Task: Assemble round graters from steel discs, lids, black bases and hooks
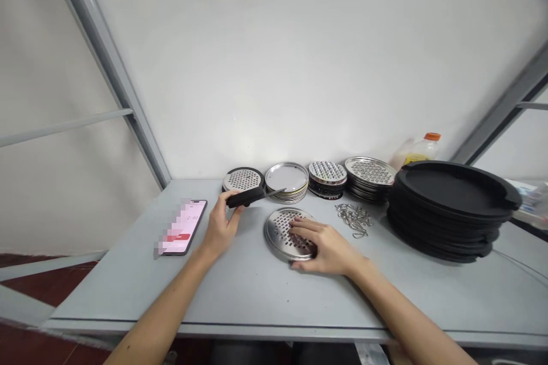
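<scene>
Evidently for control, my left hand (220,228) has a closed grip on the black-handled tool (246,198); my right hand (329,248), part-open, lies over the perforated metal disc (279,229), perhaps steadying it, on the counter (240,296), nearer than the metal stacks (287,196).

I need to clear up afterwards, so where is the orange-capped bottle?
At the back right of the table, the bottle stands behind the black stack.
</scene>
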A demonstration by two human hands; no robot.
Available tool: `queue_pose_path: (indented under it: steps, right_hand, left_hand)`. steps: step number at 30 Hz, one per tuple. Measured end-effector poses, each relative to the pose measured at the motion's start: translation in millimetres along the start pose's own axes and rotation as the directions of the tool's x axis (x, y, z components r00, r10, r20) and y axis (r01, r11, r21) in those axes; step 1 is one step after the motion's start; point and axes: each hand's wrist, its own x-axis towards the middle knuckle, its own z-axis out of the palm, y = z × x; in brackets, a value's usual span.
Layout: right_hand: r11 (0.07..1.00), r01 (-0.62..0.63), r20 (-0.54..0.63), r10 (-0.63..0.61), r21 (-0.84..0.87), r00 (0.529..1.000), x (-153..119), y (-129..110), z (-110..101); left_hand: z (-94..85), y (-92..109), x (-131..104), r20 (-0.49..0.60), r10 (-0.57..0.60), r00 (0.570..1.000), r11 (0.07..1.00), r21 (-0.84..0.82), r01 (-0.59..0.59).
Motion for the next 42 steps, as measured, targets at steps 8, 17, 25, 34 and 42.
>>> queue_pose_path:
  steps: [8, 17, 25, 34, 42]
  right_hand:
    - [0.928, -0.267, -0.468, 0.363, 0.259, 0.806, -13, 23, -30]
    - [0.962, -0.225, -0.482, 0.273, 0.157, 0.832, -14, 15, -25]
    - [0.992, 0.108, -0.244, -0.119, -0.059, 0.962, -7, -2, -5]
    - [0.998, 0.046, -0.055, -0.048, -0.042, 0.997, -7, -1, 2]
    - [0.983, -0.171, -0.203, 0.181, 0.062, 0.962, -4, 7, 2]
  left_hand:
    - [-1.5, -3, 1, 0.004, -0.010, 1.000, 1.000, -0.012, 0.010]
    - [2.3, 11, -6, 0.510, 0.223, 0.831, 0.975, -0.126, -0.184]
    - [-2.3, 10, -5, 0.696, 0.176, 0.696, 0.984, -0.116, -0.132]
    - [-6.0, 9, -3, 0.727, 0.089, 0.681, 0.996, -0.083, -0.042]
    - [4.6, 0, -11, 0.693, -0.079, 0.717, 0.996, 0.089, 0.024]
